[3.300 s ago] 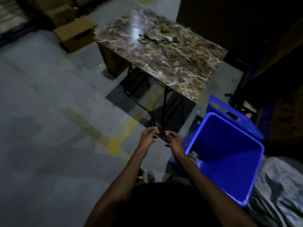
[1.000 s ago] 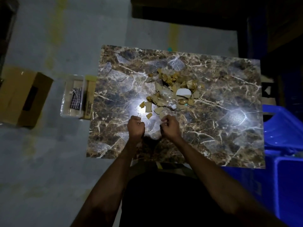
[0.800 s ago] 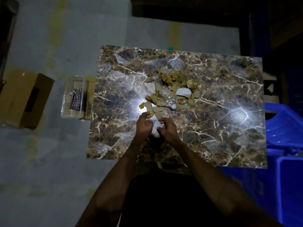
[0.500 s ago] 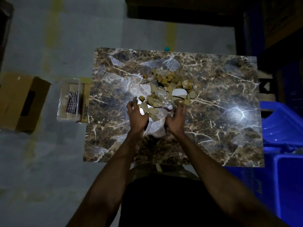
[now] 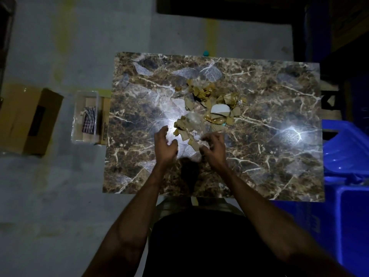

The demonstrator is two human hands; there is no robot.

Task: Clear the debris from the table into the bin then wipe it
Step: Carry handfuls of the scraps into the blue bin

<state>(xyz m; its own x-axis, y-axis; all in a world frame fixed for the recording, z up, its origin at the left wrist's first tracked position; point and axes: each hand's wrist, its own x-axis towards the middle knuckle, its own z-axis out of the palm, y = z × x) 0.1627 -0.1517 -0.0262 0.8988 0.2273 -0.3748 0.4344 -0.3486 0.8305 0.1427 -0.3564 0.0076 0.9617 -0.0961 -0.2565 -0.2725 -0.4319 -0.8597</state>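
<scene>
- A dim view looks straight down at a brown marbled table (image 5: 259, 152) that fills the centre of the frame.
- The debris (image 5: 207, 108), torn tan cardboard scraps, crumpled clear plastic and one white curved shard, lies in a loose heap slightly above centre.
- The left hand (image 5: 165, 144) hovers at the heap's lower left edge, fingers spread and gently curved, holding nothing.
- The right hand (image 5: 213, 148) sits at the lower right edge, fingers curled over the nearest scraps; whether it actually pinches any is too blurred to tell.
- The blue bin (image 5: 351, 206) stands at the right edge of the frame, beside the table.
- Risk: small scraps could slip between the cupped hands and fall to the floor on the way to the bin.
- Risk: the white shard looks broken and may cut a finger if scooped blindly in this poor light.
- No brand, label or writing is readable anywhere.
</scene>
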